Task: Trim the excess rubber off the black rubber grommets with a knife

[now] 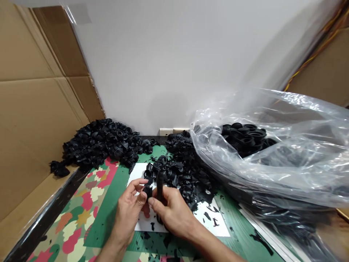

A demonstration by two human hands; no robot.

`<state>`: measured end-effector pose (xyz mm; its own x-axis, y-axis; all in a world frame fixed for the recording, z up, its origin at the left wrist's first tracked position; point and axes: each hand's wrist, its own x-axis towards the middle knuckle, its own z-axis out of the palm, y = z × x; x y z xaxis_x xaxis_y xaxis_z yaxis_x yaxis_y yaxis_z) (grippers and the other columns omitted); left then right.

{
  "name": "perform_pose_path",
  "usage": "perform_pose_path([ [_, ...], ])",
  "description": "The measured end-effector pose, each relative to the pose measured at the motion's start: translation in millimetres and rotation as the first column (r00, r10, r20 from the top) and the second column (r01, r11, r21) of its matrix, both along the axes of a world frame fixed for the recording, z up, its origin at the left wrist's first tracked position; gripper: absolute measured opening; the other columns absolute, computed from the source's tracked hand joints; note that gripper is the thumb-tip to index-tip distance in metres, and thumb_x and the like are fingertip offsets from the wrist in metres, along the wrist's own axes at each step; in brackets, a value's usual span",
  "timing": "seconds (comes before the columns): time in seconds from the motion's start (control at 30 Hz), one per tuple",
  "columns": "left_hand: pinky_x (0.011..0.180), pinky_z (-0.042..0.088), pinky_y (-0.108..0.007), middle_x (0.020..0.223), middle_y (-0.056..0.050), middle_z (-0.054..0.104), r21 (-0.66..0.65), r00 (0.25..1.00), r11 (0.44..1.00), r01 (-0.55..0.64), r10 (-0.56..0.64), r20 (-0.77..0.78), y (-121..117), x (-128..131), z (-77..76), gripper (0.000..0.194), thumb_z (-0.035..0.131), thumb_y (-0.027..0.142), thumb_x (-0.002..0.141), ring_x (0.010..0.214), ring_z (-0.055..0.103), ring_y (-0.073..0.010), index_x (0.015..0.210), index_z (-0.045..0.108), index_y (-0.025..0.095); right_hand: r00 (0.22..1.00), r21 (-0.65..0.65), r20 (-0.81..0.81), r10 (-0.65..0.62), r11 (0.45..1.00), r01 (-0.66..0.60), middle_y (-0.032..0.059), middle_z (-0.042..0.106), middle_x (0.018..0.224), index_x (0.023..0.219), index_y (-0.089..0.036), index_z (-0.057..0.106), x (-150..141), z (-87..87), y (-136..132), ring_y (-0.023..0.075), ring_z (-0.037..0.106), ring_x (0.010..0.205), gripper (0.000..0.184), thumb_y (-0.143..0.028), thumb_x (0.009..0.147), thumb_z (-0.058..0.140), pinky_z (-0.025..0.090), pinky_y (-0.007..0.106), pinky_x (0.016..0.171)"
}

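My left hand [128, 213] pinches a small black ribbed rubber part [147, 190] between thumb and fingers. My right hand [172, 211] is closed round a black upright tool handle [160, 185], and its forefinger touches the same rubber part. Both hands hover over a white sheet [218, 223] on the patterned green table cover [106, 203]. Just beyond my hands lies a heap of similar black rubber parts and trimmings [180, 171].
A second pile of black ribbed parts [100, 143] sits at the back left against cardboard [35, 120]. A large clear plastic bag [272, 153] holding more black parts fills the right side. A white wall stands behind. Black scraps litter the cover.
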<state>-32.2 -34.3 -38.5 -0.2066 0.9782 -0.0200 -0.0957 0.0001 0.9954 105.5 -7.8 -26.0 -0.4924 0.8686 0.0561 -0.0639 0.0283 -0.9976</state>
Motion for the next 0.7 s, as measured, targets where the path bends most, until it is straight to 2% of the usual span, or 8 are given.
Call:
perform_pose_path([
  [0.1,0.047,0.044,-0.019,0.077,0.003,0.055,0.05,0.989,0.997,0.053,-0.046,-0.137,-1,-1,1.5,0.047,0.077,0.04,0.063,0.051,0.051,-0.0074,0.105,0.064,0.024,0.997,-0.184,-0.061,-0.042,0.982,0.03,-0.0057,0.047,0.048,0.061,-0.018,0.048,7,-2.3,8,0.0066,0.037,0.039,0.015,-0.023,0.074,0.054,0.029,0.02,0.039],
  [0.17,0.054,0.048,-0.019,0.09,0.0,0.058,0.115,0.966,0.993,0.034,-0.003,-0.257,-1,-1,4.2,0.047,0.079,0.031,0.061,0.062,0.056,-0.0098,0.107,0.067,0.028,0.996,-0.317,-0.085,-0.018,0.948,-0.01,-0.0082,0.043,0.043,0.06,-0.019,0.046,12,-4.0,14,0.0046,0.03,0.03,0.016,-0.024,0.07,0.056,0.021,0.019,0.033],
  [0.23,0.06,0.049,-0.02,0.103,-0.002,0.059,0.18,0.93,0.983,0.048,0.022,-0.368,-1,0,6.7,0.04,0.076,0.027,0.064,0.073,0.058,-0.0123,0.104,0.07,0.03,0.993,-0.372,-0.114,0.032,0.925,-0.072,-0.0086,0.043,0.04,0.058,-0.019,0.045,16,-4.6,18,0.0038,0.027,0.027,0.018,-0.025,0.069,0.057,0.018,0.019,0.03],
  [0.3,0.06,0.049,-0.02,0.105,-0.003,0.061,0.201,0.899,0.974,0.101,-0.003,-0.438,0,-1,7.8,0.032,0.074,0.026,0.067,0.075,0.059,-0.0134,0.099,0.073,0.03,0.989,-0.37,-0.135,0.066,0.922,-0.112,-0.0086,0.043,0.04,0.056,-0.018,0.045,19,-4.0,20,0.0031,0.027,0.026,0.019,-0.025,0.067,0.059,0.017,0.019,0.028],
  [0.37,0.057,0.048,-0.02,0.097,-0.003,0.064,0.192,0.901,0.973,0.126,-0.032,-0.434,0,-1,7.5,0.029,0.075,0.025,0.065,0.069,0.058,-0.0128,0.094,0.074,0.027,0.984,-0.371,-0.156,0.082,0.919,-0.135,-0.0083,0.044,0.04,0.055,-0.018,0.046,19,-2.8,20,0.0027,0.028,0.026,0.022,-0.028,0.067,0.061,0.017,0.018,0.028],
  [0.47,0.051,0.047,-0.02,0.078,-0.001,0.065,0.136,0.949,0.989,0.053,-0.008,-0.316,1,-1,5.4,0.031,0.078,0.025,0.059,0.058,0.055,-0.0112,0.09,0.073,0.022,0.979,-0.367,-0.186,0.085,0.918,-0.15,-0.0081,0.045,0.043,0.058,-0.017,0.048,19,-0.7,19,0.0024,0.029,0.027,0.029,-0.038,0.068,0.065,0.019,0.018,0.028],
  [0.57,0.05,0.048,-0.021,0.061,0.002,0.062,0.053,0.975,0.998,-0.017,0.028,-0.221,1,0,4.0,0.032,0.079,0.025,0.056,0.054,0.055,-0.0123,0.087,0.071,0.019,0.981,-0.296,-0.159,0.113,0.942,-0.157,-0.0097,0.041,0.043,0.063,-0.017,0.051,18,1.7,16,0.0031,0.031,0.031,0.035,-0.047,0.067,0.068,0.023,0.018,0.031],
  [0.7,0.055,0.048,-0.022,0.07,0.001,0.066,0.089,0.953,0.996,-0.02,0.046,-0.299,-1,1,6.5,0.035,0.078,0.023,0.057,0.058,0.057,-0.013,0.09,0.072,0.021,0.989,-0.187,-0.122,0.086,0.976,-0.108,-0.0098,0.039,0.043,0.063,-0.017,0.05,16,2.9,13,0.0034,0.031,0.035,0.033,-0.045,0.068,0.068,0.022,0.018,0.034],
])
